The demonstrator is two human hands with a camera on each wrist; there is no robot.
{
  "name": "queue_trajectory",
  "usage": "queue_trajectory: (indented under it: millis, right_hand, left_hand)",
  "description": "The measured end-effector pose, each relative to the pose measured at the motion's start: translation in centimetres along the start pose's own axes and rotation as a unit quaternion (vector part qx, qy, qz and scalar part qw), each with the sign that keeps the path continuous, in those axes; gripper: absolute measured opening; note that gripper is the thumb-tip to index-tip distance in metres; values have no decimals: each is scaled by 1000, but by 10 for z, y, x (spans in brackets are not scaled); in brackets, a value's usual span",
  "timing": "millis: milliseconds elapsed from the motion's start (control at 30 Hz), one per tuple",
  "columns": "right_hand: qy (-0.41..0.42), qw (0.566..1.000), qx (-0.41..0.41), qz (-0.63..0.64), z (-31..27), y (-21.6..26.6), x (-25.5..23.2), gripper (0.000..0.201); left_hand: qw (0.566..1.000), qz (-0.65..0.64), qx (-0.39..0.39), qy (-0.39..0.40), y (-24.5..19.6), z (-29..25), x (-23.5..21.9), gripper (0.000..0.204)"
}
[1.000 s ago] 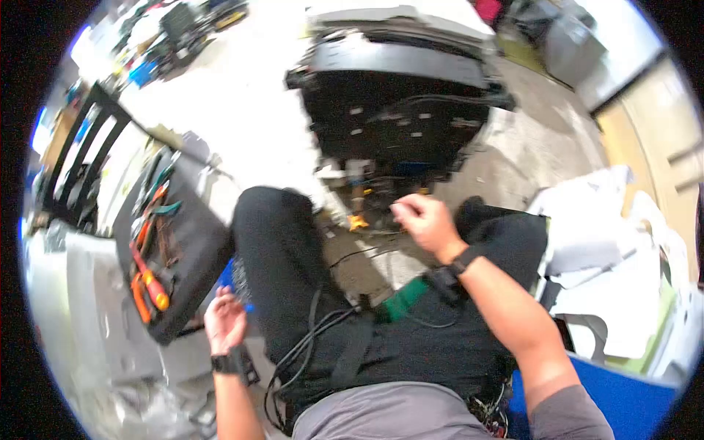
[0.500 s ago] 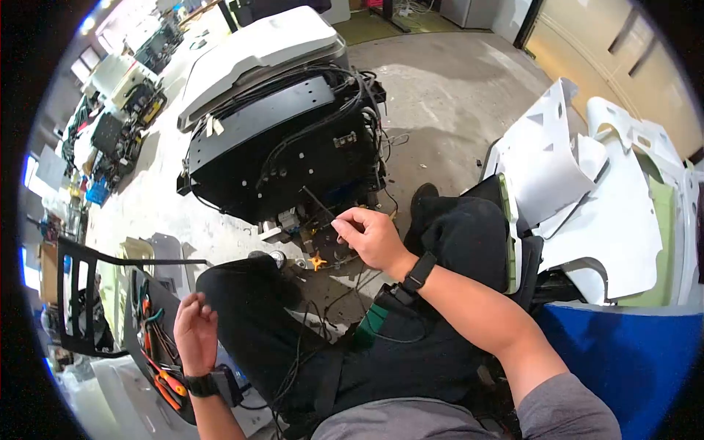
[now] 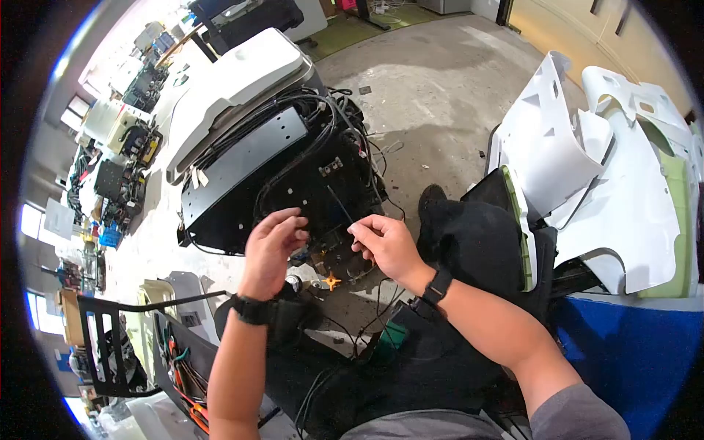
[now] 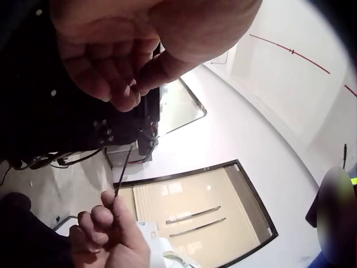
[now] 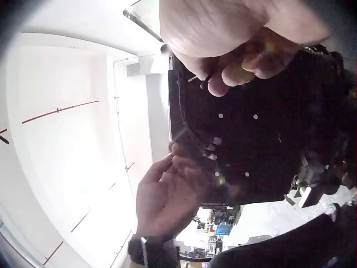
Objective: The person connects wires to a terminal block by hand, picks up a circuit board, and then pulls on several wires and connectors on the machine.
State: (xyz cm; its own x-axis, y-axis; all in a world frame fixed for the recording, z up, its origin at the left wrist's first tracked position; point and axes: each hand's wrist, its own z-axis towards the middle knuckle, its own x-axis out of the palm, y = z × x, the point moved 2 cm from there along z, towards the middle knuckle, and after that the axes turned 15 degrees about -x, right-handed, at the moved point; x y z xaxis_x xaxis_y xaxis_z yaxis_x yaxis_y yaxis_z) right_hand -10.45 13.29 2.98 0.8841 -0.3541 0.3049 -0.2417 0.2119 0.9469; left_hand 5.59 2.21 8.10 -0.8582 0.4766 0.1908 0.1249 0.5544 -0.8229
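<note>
My right hand point(image 3: 390, 246) pinches a thin dark rod point(image 3: 339, 203) between thumb and fingers, the rod slanting up and away toward the black machine point(image 3: 293, 198). The rod point(image 4: 123, 170) also shows in the left wrist view, above the right hand's point(image 4: 114, 237) thumb. My left hand point(image 3: 273, 246) is raised in front of the machine, to the left of the right hand and apart from it. Its fingers are bent, and its thumb lies against the fingertips in the left wrist view; I cannot tell whether a small thing is between them.
White shell panels point(image 3: 623, 198) stand at the right by a blue surface point(image 3: 623, 345). A bag of hand tools point(image 3: 183, 367) and a black slatted frame point(image 3: 110, 345) are at the left. An orange star-shaped knob point(image 3: 331, 281) and cables lie low between the knees.
The left hand has come up from beside the tool bag to in front of the machine. The right hand has stayed by the machine, and the rod shows in it. The head view has turned.
</note>
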Motion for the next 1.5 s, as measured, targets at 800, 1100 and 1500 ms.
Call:
queue_trajectory:
  millis: [800, 1100, 1500]
  right_hand:
    - [-99, 980, 126, 121, 24, -14, -13, 23]
    - [-94, 977, 140, 133, 24, -19, -11, 25]
    - [-98, 968, 163, 165, 25, -20, -11, 25]
  left_hand:
    - [996, 17, -70, 46, 19, 80, 64, 31]
    - [997, 16, -65, 41, 17, 84, 60, 32]
    - [997, 7, -67, 40, 18, 85, 60, 31]
